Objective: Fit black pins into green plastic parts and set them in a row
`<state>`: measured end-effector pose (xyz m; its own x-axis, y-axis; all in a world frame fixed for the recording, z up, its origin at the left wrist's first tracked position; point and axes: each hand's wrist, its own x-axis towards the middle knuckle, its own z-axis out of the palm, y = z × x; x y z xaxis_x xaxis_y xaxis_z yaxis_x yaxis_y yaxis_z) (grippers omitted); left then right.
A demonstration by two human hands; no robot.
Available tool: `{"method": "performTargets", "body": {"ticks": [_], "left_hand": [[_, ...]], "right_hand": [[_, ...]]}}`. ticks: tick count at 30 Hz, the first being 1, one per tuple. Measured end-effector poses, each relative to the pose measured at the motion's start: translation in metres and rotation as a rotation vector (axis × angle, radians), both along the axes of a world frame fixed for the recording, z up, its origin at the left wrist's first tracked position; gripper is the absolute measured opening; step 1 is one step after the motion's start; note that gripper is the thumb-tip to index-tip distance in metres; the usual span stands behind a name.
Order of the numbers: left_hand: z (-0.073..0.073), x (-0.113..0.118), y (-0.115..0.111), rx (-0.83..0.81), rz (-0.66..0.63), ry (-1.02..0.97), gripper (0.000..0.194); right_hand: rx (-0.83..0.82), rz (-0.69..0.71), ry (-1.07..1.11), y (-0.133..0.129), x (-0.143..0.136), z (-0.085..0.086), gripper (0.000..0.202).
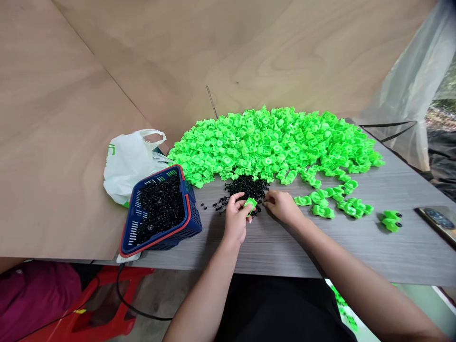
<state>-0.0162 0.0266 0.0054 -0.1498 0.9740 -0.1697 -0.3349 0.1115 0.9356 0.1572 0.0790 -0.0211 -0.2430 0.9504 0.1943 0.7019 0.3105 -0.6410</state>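
Note:
My left hand (235,219) is closed round a bright green plastic toy car body (250,205), held just above the table at the near edge of a pile of black wheel axles (245,186). To its right, my right hand (281,205) is pinched at the pile's right edge. Whatever lies between those fingertips is too small to make out against the dark parts behind. A large heap of green toy car bodies (270,142) spreads behind both hands. Right of my right hand lie several loose car bodies (322,211), some with black wheels showing.
A blue basket (194,216) with red trim, full of black axles, stands at the left beside a white plastic bag (131,161). Two green cars (391,221) and a phone (440,221) lie at the right. A red stool (107,304) is below the table, near a person's magenta clothing (39,299).

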Motion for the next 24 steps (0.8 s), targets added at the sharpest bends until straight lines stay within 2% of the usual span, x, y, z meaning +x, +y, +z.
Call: {"method": "performTargets", "body": {"ticks": [3,7,9,11,14,19,24], "left_hand": [[-0.003,0.002,0.003,0.025,-0.010,0.041,0.052],[-0.006,0.006,0.007,0.033,-0.038,0.093,0.036],[-0.007,0.009,0.008,0.050,-0.042,0.131,0.033],[-0.008,0.011,0.008,0.064,-0.041,0.179,0.035],[-0.010,0.015,0.008,0.088,-0.024,0.227,0.038],[-0.009,0.018,0.005,0.121,-0.037,0.171,0.039],[-0.008,0.019,0.001,0.170,-0.067,0.184,0.038]], "right_hand": [[-0.115,-0.031,0.212,0.006,0.004,0.000,0.016],[-0.327,-0.011,0.610,0.010,0.002,0.005,0.026],[-0.356,0.002,0.778,0.007,-0.002,0.010,0.028],[-0.315,0.029,0.864,0.000,-0.007,0.016,0.026],[-0.216,0.058,0.803,-0.014,-0.015,0.026,0.018],[0.046,-0.034,0.516,-0.030,-0.024,0.037,0.011],[0.115,-0.038,0.478,-0.034,-0.026,0.038,0.012]]}}
